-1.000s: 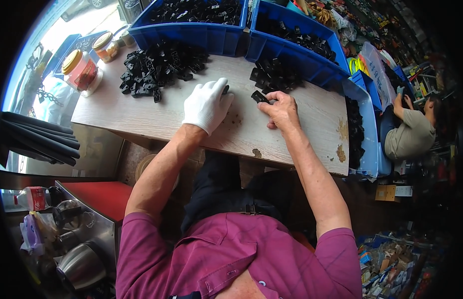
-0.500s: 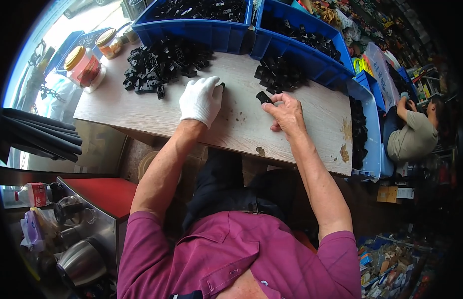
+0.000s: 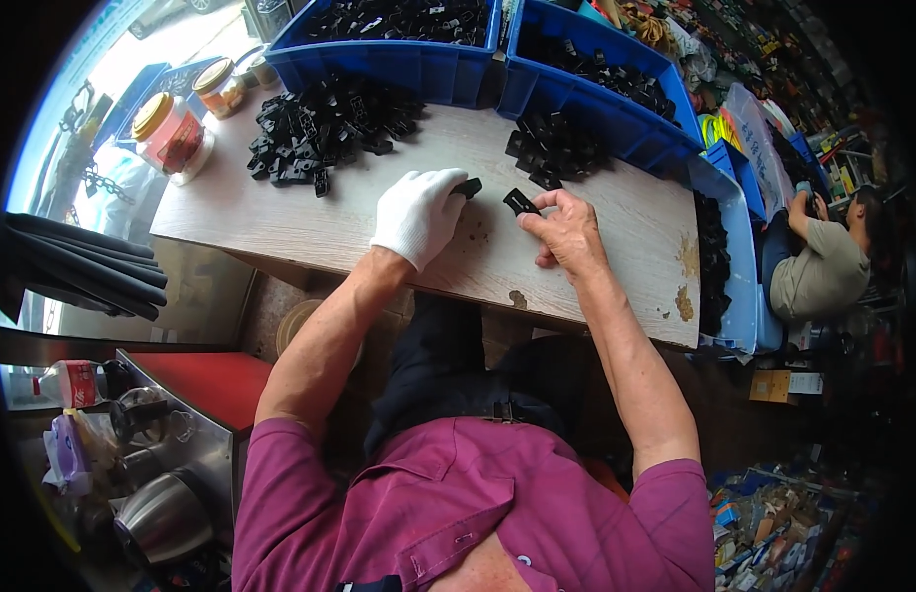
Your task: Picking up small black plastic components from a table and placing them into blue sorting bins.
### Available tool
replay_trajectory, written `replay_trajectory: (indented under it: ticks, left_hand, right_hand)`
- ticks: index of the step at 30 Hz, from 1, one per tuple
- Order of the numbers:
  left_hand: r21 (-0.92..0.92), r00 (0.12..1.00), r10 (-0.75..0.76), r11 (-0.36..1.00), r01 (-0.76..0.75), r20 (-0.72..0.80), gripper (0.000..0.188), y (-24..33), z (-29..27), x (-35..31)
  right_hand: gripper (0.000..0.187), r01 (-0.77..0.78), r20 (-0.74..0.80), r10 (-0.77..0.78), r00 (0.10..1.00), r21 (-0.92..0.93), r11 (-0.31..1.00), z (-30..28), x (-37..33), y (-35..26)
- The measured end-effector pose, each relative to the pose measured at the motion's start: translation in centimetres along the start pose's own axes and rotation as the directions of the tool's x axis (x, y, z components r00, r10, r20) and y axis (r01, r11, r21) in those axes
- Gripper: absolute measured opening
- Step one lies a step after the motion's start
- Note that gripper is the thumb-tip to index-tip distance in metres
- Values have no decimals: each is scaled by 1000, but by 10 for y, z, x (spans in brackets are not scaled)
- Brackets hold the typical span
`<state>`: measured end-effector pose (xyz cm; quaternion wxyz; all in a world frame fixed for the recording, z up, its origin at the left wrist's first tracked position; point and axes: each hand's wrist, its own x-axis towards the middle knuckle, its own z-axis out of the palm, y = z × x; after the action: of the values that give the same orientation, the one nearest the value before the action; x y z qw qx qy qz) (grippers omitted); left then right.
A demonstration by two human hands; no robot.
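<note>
My left hand (image 3: pixel 418 215), in a white knit glove, is closed on a small black plastic part (image 3: pixel 468 187) that sticks out past the fingertips. Bare, my right hand (image 3: pixel 568 229) pinches a flat black plastic piece (image 3: pixel 520 202) between thumb and fingers. The two pieces face each other a short gap apart, above the middle of the pale wooden table (image 3: pixel 379 168). Beyond my left hand lies a large pile of black plastic parts (image 3: pixel 320 133). A smaller pile of black parts (image 3: pixel 556 148) lies just past my right hand.
Two blue bins (image 3: pixel 379 64) full of black parts line the table's far edge. Jars (image 3: pixel 167 133) stand at the far left corner. At the right end is a light-blue bin (image 3: pixel 739 266). Another person (image 3: pixel 823 257) sits beyond it. A red-topped cabinet (image 3: pixel 196 385) stands at left.
My left hand has moved right, bringing its black part closer to the right hand's piece. The right hand stays nearly in place, its piece slightly turned.
</note>
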<state>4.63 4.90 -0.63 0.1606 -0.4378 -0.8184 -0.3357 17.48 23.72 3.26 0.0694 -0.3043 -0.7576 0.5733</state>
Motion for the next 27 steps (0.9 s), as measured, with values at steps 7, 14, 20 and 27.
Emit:
replay_trajectory:
  ticks: [7, 14, 20, 27]
  left_hand:
    - [-200, 992, 126, 973, -118, 30, 27, 23, 14, 11]
    - [-224, 939, 324, 929, -294, 110, 29, 29, 30, 32]
    - [-226, 912, 394, 904, -363, 113, 31, 20, 32, 28]
    - [-119, 897, 412, 910, -397, 160, 36, 23, 22, 14]
  right_hand:
    - [27, 12, 45, -12, 999, -15, 1000, 3, 0, 0]
    - [25, -26, 14, 27, 1000, -12, 1000, 4, 3, 2]
    - [26, -37, 15, 37, 999, 13, 999, 2, 3, 3]
    - [27, -34, 54, 35, 998, -15, 999, 1, 0, -1]
